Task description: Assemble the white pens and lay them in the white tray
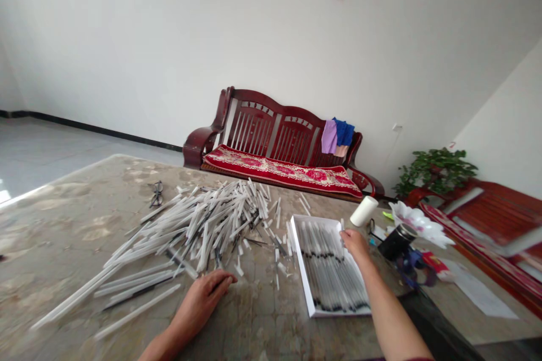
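A large heap of thin white plastic-sleeved sticks, some with dark cores, lies crisscrossed on a mottled stone tabletop. My left hand rests palm down on the table, holding nothing, just below the heap and beside several loose sticks. To the right stands a white shallow box holding sticks laid side by side in neat rows. My right hand sits at the box's far right corner, its fingertips pinching a small white stick end. Most of that stick is hidden by my fingers.
Folded glasses lie behind the heap. Past the box stand a white paper roll, a black cup and a white flower-shaped dish. Beyond the table are a red wooden bench and a green potted plant.
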Motion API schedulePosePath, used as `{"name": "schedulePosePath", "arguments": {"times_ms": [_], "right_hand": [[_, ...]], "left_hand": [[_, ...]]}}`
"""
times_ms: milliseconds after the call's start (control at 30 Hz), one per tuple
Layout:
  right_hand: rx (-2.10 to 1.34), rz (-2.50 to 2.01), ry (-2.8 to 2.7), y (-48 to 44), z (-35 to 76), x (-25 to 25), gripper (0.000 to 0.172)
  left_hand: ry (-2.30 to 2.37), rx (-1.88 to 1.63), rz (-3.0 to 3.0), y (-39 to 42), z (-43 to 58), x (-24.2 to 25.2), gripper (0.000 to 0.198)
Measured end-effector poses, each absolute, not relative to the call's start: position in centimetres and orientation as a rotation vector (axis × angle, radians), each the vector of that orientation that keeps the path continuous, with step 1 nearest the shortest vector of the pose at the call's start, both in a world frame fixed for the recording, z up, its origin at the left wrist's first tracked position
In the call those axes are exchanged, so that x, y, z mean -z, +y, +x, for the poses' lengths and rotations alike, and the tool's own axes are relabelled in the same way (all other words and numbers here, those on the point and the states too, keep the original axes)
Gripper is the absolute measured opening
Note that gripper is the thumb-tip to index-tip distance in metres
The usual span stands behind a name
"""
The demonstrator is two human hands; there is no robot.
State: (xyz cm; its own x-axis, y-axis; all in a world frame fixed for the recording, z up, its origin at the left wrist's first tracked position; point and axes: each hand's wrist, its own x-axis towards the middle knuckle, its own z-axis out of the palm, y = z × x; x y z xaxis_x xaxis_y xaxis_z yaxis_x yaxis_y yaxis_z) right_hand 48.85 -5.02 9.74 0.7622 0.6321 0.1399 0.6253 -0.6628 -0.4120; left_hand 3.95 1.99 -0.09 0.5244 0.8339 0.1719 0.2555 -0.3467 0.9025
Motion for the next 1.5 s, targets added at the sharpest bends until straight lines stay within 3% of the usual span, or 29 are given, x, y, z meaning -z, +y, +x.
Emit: {"name": "schedulePosePath", "arguments": {"times_ms": [167, 600, 833, 1033, 1333, 1500], "right_hand": [[-0.055, -2.778, -0.973, -4.2, 51.0, -7.4, 0.023], [-0.04, -2.919, -1.094, -2.7, 49.9, -5.3, 0.033], [0.058, -2.669, -1.362, -1.4, 44.2, -7.9, 0.036], [-0.143, -2.247, -1.671, 2.0, 34.9, -6.8, 0.031], [-0.129, -2.326, -1.701, 8.7, 28.4, -4.3, 0.024], [-0.086, -2.343, -1.771, 10.8, 26.2, -3.8, 0.038]], "left_hand": [[0.915, -0.803, 1.88, 1.9, 3.9, -0.3, 0.034], [0.93, -0.767, 1.891, 2.0, 4.0, -0.7, 0.034], [0.942, -0.816, 1.831, 1.5, 3.9, -1.3, 0.036], [0.953, -0.862, 1.778, 1.4, 4.0, -1.2, 0.036], [1.163, -1.098, 1.573, 1.8, 3.5, -1.0, 0.044], [1.207, -1.149, 1.494, 1.9, 3.5, -1.1, 0.046]]}}
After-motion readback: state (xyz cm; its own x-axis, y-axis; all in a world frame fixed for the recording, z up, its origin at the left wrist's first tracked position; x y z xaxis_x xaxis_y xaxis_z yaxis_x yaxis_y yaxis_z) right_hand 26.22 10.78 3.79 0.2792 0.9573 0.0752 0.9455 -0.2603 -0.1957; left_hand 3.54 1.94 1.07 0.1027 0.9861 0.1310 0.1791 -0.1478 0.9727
